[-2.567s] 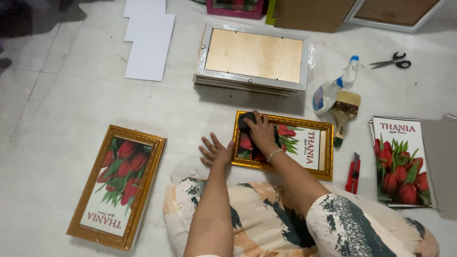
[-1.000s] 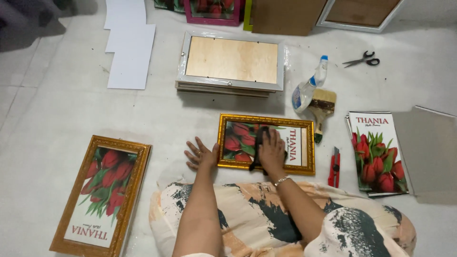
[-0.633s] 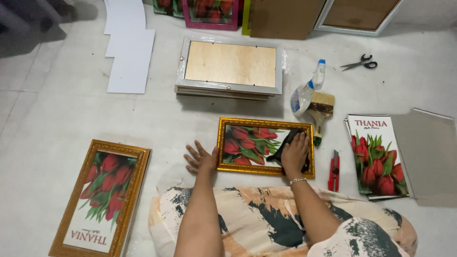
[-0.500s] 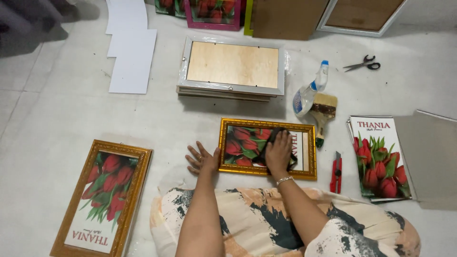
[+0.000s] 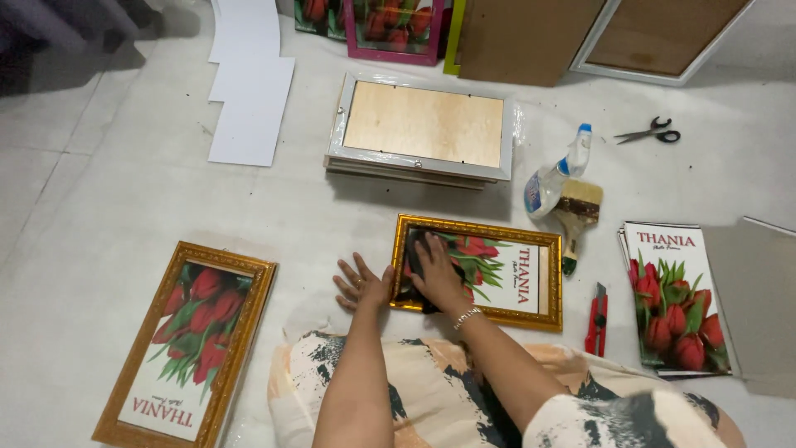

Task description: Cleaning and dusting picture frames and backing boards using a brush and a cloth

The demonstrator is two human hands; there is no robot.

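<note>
Since half a second ago the right hand [image 5: 438, 278] has slid its dark cloth [image 5: 419, 253] from the gold frame's [image 5: 477, 272] middle to its left end. Its grip presses flat on the cloth, atop the glass. Left hand [image 5: 361, 284], fingers spread and released, braces the frame's left edge on the floor [image 5: 108, 191].

1. A picture-framing work area set up on a pale tiled floor [image 5: 108, 207].
2. Gold frames [image 5: 184, 344] with tulip prints lie near; a stack of backed frames [image 5: 419, 129] sits farther off.
3. Scissors [image 5: 651, 131], brush [image 5: 576, 211], spray bottle [image 5: 551, 174] and red cutter [image 5: 597, 319] lie right.
</note>
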